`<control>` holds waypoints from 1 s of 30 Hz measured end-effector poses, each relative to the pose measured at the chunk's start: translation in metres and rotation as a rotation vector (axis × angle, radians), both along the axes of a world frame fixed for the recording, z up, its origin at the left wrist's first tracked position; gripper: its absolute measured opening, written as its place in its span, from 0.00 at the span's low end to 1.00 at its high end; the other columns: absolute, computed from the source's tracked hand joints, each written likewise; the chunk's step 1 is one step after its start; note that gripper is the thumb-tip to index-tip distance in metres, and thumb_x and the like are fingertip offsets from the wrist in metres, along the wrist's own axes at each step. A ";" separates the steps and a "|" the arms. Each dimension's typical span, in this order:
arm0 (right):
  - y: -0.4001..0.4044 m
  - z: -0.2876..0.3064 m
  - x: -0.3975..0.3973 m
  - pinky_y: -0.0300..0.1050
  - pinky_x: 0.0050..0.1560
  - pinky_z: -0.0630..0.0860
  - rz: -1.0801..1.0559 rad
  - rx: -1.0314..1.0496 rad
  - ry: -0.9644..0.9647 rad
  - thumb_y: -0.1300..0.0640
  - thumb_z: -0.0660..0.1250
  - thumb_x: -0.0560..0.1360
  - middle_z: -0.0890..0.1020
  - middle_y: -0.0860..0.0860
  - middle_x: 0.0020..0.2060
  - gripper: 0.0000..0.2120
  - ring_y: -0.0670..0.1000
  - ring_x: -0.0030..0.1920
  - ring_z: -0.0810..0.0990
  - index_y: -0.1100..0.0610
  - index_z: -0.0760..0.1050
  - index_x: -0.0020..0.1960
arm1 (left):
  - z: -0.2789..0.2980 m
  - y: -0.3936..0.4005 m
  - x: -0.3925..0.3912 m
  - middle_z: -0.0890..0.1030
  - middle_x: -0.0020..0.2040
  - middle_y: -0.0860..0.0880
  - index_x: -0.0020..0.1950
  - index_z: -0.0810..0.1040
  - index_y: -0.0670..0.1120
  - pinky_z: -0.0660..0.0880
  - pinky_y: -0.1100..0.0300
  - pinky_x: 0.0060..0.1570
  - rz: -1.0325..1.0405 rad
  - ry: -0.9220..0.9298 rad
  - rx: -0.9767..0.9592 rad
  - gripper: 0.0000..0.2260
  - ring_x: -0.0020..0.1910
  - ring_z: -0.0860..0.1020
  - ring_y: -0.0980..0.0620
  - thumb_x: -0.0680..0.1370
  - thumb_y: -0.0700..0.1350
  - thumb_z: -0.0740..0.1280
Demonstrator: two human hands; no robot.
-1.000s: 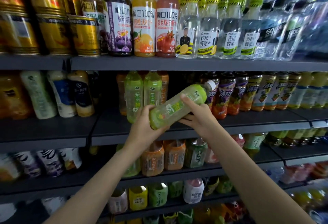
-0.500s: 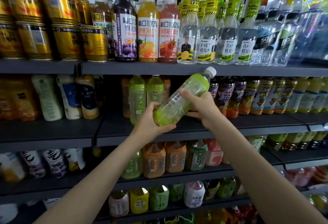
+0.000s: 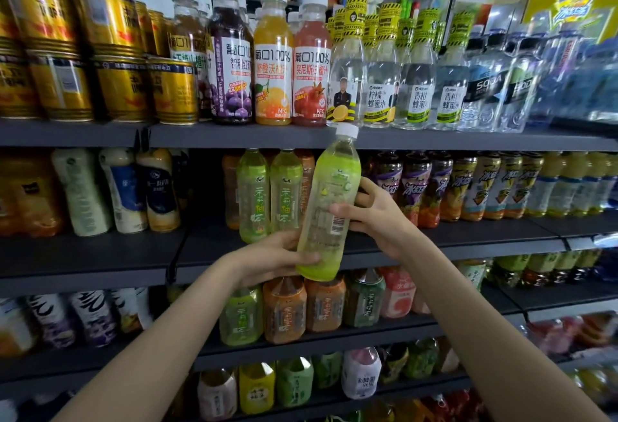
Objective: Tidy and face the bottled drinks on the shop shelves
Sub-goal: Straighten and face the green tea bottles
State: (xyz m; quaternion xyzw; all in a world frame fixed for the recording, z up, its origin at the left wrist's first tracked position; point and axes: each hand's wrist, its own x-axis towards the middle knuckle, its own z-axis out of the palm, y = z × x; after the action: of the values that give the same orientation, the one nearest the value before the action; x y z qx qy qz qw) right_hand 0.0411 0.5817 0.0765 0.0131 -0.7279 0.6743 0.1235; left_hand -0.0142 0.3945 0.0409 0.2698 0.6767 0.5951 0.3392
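Green tea bottle (image 3: 326, 211) went from tilted to near upright, cap up. Left hand (image 3: 271, 254) grips its base, right hand (image 3: 378, 214) wraps the middle. Dark shelf (image 3: 133, 254) behind, packed rows above and below.

Glossy clear plastic green bottle (image 3: 326, 211); shiny gold metal cans (image 3: 117, 87); matt dark shelf (image 3: 100, 254).

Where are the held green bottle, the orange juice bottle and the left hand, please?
Green bottle (image 3: 329, 207): head view, on its label.
Orange juice bottle (image 3: 272, 77): head view, on its label.
Left hand (image 3: 274, 256): head view, on its back.
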 end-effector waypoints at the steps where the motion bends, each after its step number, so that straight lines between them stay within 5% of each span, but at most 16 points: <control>1: -0.001 -0.001 0.000 0.51 0.53 0.80 0.024 -0.003 0.005 0.64 0.72 0.71 0.82 0.56 0.55 0.23 0.54 0.55 0.82 0.57 0.70 0.64 | -0.001 0.002 0.001 0.78 0.60 0.51 0.66 0.69 0.49 0.74 0.58 0.59 0.025 0.020 0.000 0.22 0.58 0.78 0.54 0.73 0.39 0.69; 6: -0.007 -0.001 -0.008 0.45 0.52 0.80 -0.049 0.097 0.008 0.59 0.70 0.74 0.80 0.54 0.58 0.21 0.51 0.56 0.80 0.56 0.69 0.64 | -0.011 0.021 0.003 0.77 0.60 0.52 0.69 0.67 0.49 0.73 0.58 0.57 0.341 0.385 -0.095 0.32 0.57 0.76 0.54 0.68 0.49 0.75; 9: -0.023 -0.008 -0.012 0.42 0.51 0.78 -0.230 0.336 0.001 0.51 0.75 0.69 0.77 0.49 0.57 0.31 0.49 0.55 0.77 0.57 0.64 0.66 | -0.018 0.034 0.008 0.74 0.56 0.52 0.65 0.68 0.46 0.72 0.60 0.52 0.641 0.719 -0.153 0.29 0.55 0.73 0.53 0.69 0.49 0.76; 11: -0.031 -0.014 -0.014 0.36 0.46 0.75 -0.346 0.287 0.017 0.50 0.77 0.67 0.75 0.48 0.53 0.33 0.47 0.53 0.75 0.58 0.63 0.64 | -0.025 0.038 0.007 0.71 0.60 0.49 0.64 0.67 0.44 0.72 0.54 0.58 0.740 0.926 -0.204 0.30 0.60 0.71 0.48 0.68 0.49 0.76; 13: -0.032 -0.020 -0.018 0.41 0.50 0.77 -0.396 0.204 0.029 0.50 0.78 0.65 0.77 0.49 0.53 0.33 0.48 0.53 0.77 0.57 0.65 0.63 | -0.031 0.038 0.004 0.69 0.65 0.46 0.67 0.65 0.42 0.70 0.49 0.60 0.729 1.025 -0.284 0.33 0.64 0.68 0.44 0.68 0.50 0.75; 19: -0.007 -0.036 -0.036 0.46 0.52 0.77 -0.409 0.222 -0.026 0.56 0.79 0.64 0.79 0.51 0.54 0.32 0.51 0.55 0.78 0.56 0.68 0.63 | -0.029 0.027 -0.017 0.67 0.67 0.48 0.69 0.63 0.44 0.67 0.63 0.58 0.526 0.950 -0.287 0.28 0.65 0.68 0.50 0.74 0.48 0.71; 27: 0.019 -0.051 -0.065 0.49 0.51 0.74 -0.523 0.562 0.016 0.60 0.77 0.67 0.76 0.59 0.56 0.28 0.58 0.57 0.75 0.63 0.65 0.60 | -0.032 -0.009 -0.055 0.68 0.65 0.44 0.68 0.64 0.43 0.66 0.63 0.50 0.839 0.833 -0.371 0.23 0.62 0.71 0.46 0.76 0.44 0.68; 30: 0.026 -0.051 -0.087 0.52 0.55 0.74 -0.556 0.545 -0.060 0.60 0.76 0.67 0.74 0.60 0.58 0.27 0.59 0.59 0.74 0.64 0.66 0.60 | -0.032 -0.008 -0.069 0.68 0.64 0.44 0.68 0.63 0.41 0.66 0.62 0.50 0.889 0.771 -0.361 0.25 0.62 0.70 0.46 0.76 0.45 0.68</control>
State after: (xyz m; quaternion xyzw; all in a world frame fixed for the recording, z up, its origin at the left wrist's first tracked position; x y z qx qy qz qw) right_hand -0.0458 0.6073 0.0258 -0.1721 -0.8594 0.3971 0.2723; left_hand -0.0836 0.3861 0.0084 0.0959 0.8886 0.4151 -0.1699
